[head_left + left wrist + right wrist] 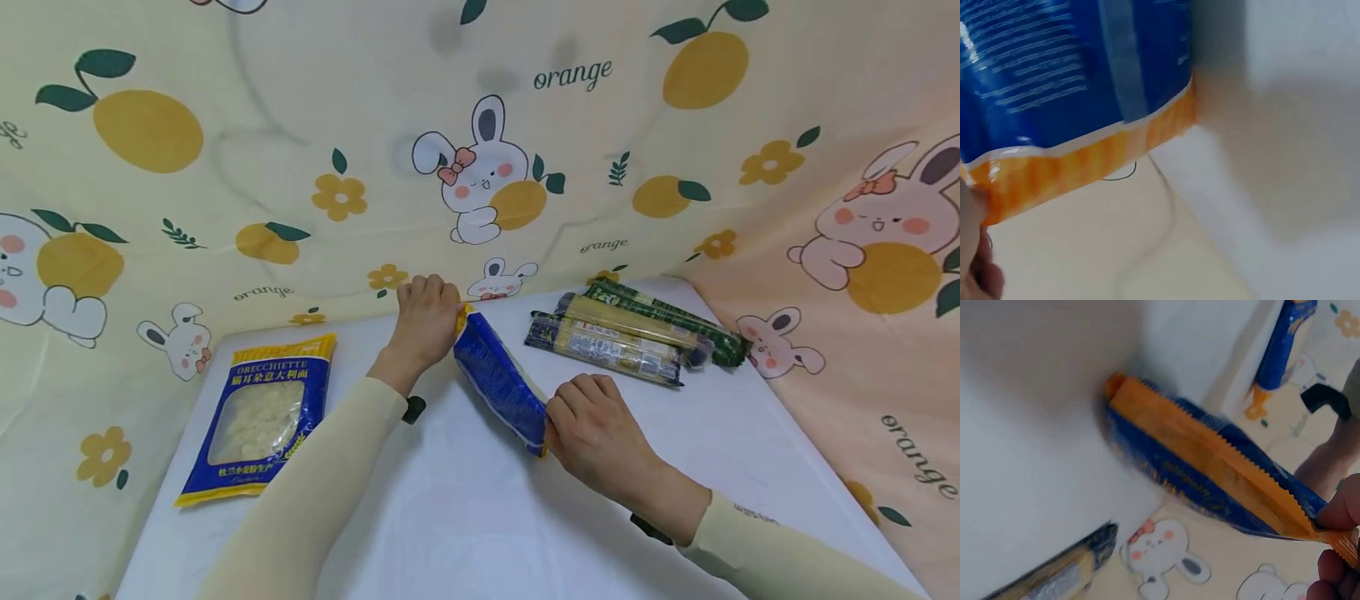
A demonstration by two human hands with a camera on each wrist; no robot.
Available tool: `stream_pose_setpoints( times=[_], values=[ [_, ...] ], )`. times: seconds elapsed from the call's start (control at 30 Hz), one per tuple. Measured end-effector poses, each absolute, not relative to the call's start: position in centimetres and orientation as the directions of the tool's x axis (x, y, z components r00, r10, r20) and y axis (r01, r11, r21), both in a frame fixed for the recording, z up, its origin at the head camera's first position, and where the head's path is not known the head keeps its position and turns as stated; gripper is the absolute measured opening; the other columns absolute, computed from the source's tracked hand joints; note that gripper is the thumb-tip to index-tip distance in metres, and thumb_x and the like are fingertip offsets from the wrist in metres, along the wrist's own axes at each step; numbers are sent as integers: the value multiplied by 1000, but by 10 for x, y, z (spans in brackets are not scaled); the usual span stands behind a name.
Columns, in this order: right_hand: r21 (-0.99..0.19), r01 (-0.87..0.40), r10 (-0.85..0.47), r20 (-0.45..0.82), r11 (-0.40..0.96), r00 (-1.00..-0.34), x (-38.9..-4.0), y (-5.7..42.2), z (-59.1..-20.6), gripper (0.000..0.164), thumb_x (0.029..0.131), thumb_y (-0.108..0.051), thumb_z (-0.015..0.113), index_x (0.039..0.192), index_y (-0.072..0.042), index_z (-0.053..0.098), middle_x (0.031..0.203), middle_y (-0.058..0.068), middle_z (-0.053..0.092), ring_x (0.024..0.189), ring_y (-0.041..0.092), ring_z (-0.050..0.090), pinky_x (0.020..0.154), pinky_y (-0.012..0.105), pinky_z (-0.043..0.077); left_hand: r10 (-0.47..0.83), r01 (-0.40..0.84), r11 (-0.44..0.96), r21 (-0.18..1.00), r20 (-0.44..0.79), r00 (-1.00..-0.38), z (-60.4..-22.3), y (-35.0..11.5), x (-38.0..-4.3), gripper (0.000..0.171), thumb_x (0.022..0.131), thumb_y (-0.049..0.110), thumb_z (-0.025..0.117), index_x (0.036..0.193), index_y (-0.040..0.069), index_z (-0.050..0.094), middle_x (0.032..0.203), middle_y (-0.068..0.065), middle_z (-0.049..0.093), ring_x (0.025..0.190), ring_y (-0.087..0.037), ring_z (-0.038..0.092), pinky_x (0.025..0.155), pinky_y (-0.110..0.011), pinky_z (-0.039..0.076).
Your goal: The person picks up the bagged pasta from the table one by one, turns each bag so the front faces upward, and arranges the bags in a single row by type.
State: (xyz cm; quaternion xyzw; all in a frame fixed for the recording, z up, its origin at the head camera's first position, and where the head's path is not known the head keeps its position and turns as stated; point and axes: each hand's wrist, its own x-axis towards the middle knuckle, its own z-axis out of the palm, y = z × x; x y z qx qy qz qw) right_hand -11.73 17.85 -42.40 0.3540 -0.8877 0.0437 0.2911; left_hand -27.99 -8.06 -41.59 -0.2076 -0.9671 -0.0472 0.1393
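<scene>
A blue pasta bag [498,379] with yellow ends is held up on edge over the middle of the white table. My left hand [426,321] pinches its far yellow corner. At the near end, my right hand [596,433] grips the other corner. The left wrist view shows the bag's printed blue back [1054,75] and orange end strip [1085,159], with part of the left hand [979,269] at the corner. In the right wrist view, the right thumb and fingers [1341,509] pinch the zigzag-edged orange strip [1210,459]. The bag's contents are hidden.
An orecchiette bag [258,421] with a see-through window lies flat at the table's left. Long packets of noodles [611,346] and a green packet [667,317] lie together at the back right. A patterned cloth [375,108] rises behind the table.
</scene>
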Motion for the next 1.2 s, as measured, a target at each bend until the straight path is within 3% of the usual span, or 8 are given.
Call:
stream_pose_setpoints(
  times=[0.3,0.43,0.6,0.77,0.93,1.2],
  values=[
    [81,-712,-618,571,697,-540,-115,154,-433,19,87,-15,79,85,-9,60,85,5,62,84,27,55,81,43,45,399,417,908,51,204,-894,-414,-102,-274,26,112,29,52,110,6,63,111,-13,57,110,-35,48,102,-59,34],
    [71,-730,-622,583,680,-522,-114,149,-438,20,87,-16,79,86,-10,60,86,4,61,84,26,55,81,43,46,459,472,880,40,178,-870,-413,-115,-275,19,111,24,54,113,8,65,112,-10,57,111,-33,48,103,-57,34],
    [58,-751,-639,571,658,-516,-110,142,-441,17,91,-17,75,87,-11,59,87,3,60,86,25,56,83,42,48,553,550,833,-65,156,-819,-414,-134,-273,15,109,20,60,117,8,64,110,-9,56,111,-32,48,104,-54,37],
    [68,-781,-668,567,620,-481,-107,130,-446,14,98,-19,66,89,-12,60,89,3,59,90,26,57,85,44,49,618,592,785,-182,163,-769,-421,-156,-268,15,109,20,60,115,7,64,109,-9,56,108,-32,48,107,-54,38],
    [106,-797,-694,568,595,-442,-105,114,-455,23,106,-21,51,85,-12,56,86,3,55,88,25,56,83,42,48,659,611,746,-264,162,-735,-430,-172,-264,11,107,18,64,112,8,64,111,-9,57,108,-32,50,105,-52,41],
    [154,-807,-711,583,571,-392,-101,92,-467,34,109,-17,37,80,-13,53,82,0,52,81,21,52,78,37,46,646,593,744,-308,101,-757,-439,-186,-261,11,106,19,66,111,10,65,110,-8,57,109,-31,49,104,-51,40]
  ],
)
